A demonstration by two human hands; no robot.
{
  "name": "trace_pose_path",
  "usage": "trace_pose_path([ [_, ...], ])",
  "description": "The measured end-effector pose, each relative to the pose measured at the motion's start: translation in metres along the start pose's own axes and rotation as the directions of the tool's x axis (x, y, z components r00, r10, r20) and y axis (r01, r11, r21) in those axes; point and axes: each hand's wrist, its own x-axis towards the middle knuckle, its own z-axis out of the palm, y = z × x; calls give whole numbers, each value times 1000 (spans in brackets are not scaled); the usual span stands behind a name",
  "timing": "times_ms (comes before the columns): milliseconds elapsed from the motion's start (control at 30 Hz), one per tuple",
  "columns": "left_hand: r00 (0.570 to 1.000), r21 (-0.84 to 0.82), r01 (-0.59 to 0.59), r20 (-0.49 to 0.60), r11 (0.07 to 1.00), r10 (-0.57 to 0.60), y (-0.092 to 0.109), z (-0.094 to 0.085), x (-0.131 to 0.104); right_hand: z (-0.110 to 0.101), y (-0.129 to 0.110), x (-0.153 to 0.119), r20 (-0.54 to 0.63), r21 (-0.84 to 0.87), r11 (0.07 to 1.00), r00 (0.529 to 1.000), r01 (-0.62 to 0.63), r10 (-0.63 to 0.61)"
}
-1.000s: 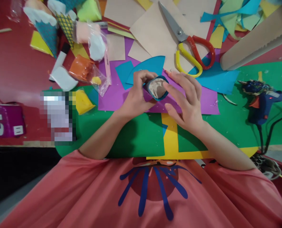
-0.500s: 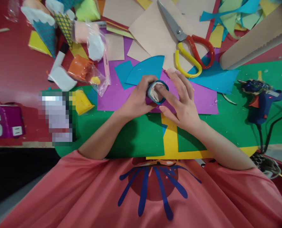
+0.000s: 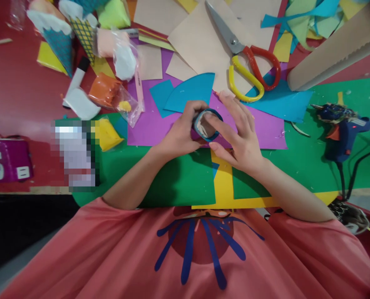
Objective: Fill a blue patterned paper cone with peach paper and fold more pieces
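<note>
A blue paper cone (image 3: 219,132) with pale stuffing in its round opening faces up near the middle. My left hand (image 3: 181,131) is wrapped round its left side. The index finger of my right hand (image 3: 239,133) reaches into the opening, while its other fingers are spread apart and hold nothing. Under both hands lies a purple sheet (image 3: 266,128). A blue fan-shaped paper piece (image 3: 191,92) is just beyond the cone.
Large scissors (image 3: 247,70) lie beyond my right hand. A blue glue gun (image 3: 344,141) is at the right. Finished-looking paper cones (image 3: 57,43), clay packets (image 3: 105,89) and a marker (image 3: 77,79) are at the upper left.
The cone's opening has tilted slightly, and the stuffing inside sits differently beside my right index finger. Both hands stay in nearly the same place.
</note>
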Motion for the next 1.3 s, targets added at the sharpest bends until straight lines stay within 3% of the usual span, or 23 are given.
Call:
trace_pose_path([
  [133,1000,-13,4,10,1000,-4,2,1,-1,-2,-3,2,81,6,997,994,-74,74],
  [367,1000,-5,-3,15,1000,3,2,1,0,4,-2,1,-12,-17,998,998,59,-60],
  [600,997,41,-59,-42,997,61,-2,-3,1,1,7,0,-73,6,999,997,36,-35],
  [767,998,56,-61,-7,997,62,-2,-3,4,6,10,0,-115,38,996,990,86,-81],
  [1000,999,66,46,-21,997,-45,13,-5,6,9,11,0,-2,98,995,1000,8,-7],
  [1300,1000,138,25,7,990,-27,11,-8,5,11,11,-2,-26,78,996,999,33,-31],
])
